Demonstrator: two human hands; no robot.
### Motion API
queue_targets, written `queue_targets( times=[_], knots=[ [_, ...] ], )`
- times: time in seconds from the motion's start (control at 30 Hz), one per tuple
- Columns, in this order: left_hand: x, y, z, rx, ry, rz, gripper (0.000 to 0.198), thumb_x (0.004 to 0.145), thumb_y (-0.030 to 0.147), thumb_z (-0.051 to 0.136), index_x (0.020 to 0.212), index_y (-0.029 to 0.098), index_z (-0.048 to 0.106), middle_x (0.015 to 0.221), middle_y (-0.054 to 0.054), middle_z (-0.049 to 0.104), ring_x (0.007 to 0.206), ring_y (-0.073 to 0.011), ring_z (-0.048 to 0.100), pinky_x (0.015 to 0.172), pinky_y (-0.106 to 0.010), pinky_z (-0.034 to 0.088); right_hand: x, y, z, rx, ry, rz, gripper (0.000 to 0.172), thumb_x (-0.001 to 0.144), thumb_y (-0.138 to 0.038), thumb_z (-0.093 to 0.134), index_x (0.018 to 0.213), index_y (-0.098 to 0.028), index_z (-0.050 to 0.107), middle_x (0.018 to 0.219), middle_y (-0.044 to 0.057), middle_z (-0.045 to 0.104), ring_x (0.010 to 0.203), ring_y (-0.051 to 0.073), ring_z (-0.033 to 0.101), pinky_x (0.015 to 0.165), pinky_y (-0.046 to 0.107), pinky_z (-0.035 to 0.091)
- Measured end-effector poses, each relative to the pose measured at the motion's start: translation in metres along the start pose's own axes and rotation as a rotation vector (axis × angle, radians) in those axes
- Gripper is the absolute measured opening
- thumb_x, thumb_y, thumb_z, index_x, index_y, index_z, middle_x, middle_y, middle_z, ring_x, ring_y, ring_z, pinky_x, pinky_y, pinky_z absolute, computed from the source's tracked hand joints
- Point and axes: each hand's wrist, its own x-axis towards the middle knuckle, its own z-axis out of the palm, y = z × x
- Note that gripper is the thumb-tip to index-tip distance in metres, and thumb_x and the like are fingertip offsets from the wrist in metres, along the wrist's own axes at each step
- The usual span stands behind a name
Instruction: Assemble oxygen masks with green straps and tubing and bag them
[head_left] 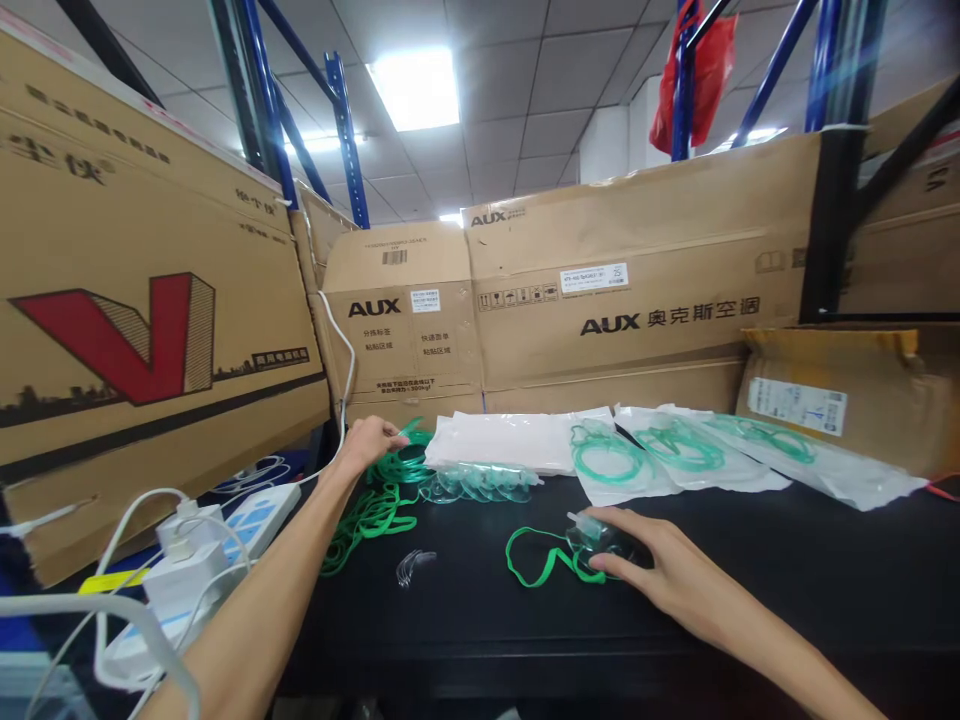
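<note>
My right hand (649,548) grips a clear oxygen mask (589,538) low over the black table. A green elastic strap (540,575) trails from the mask and loops leftward on the tabletop. Farther off on the left, my left hand (375,440) pinches at a pile of coiled green tubing (405,462). A heap of green elastic straps (367,525) lies just in front of that coil. Several clear masks (480,485) rest in a row right of the tubing. Small clear or metallic strips (412,567) sit between my two arms.
White pouches (517,440) are stacked at the back; to their right, flat pouches (679,455) hold green tubing. A power strip (262,515) with chargers and cables occupies the left side. Large cardboard boxes (637,230) wall in the back, and another carton (150,300) stands left.
</note>
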Motion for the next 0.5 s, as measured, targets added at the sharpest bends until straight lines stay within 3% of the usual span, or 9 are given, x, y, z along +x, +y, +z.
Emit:
queue_targets(
  times=[0.23, 0.5],
  knots=[
    [-0.005, 0.016, -0.032, -0.047, 0.327, -0.028, 0.037, 0.086, 0.047, 0.069, 0.108, 0.021, 0.081, 0.107, -0.011, 0.079, 0.111, -0.0357, 0.068, 0.086, -0.038, 0.049, -0.001, -0.002, 0.000, -0.009, 0.001, 0.011, 0.052, 0.088, -0.057, 0.066, 0.135, -0.033, 0.065, 0.135, 0.003, 0.069, 0.127, 0.031, 0.060, 0.108, 0.042, 0.045],
    [-0.033, 0.072, -0.094, -0.146, 0.601, 0.121, 0.034, 0.087, 0.049, 0.068, 0.108, 0.026, 0.081, 0.108, -0.006, 0.080, 0.107, -0.0273, 0.071, 0.089, -0.034, 0.049, -0.001, 0.001, 0.001, -0.016, 0.013, -0.005, 0.052, 0.090, -0.057, 0.064, 0.136, -0.034, 0.063, 0.136, 0.003, 0.068, 0.128, 0.030, 0.060, 0.108, 0.042, 0.045]
  ],
)
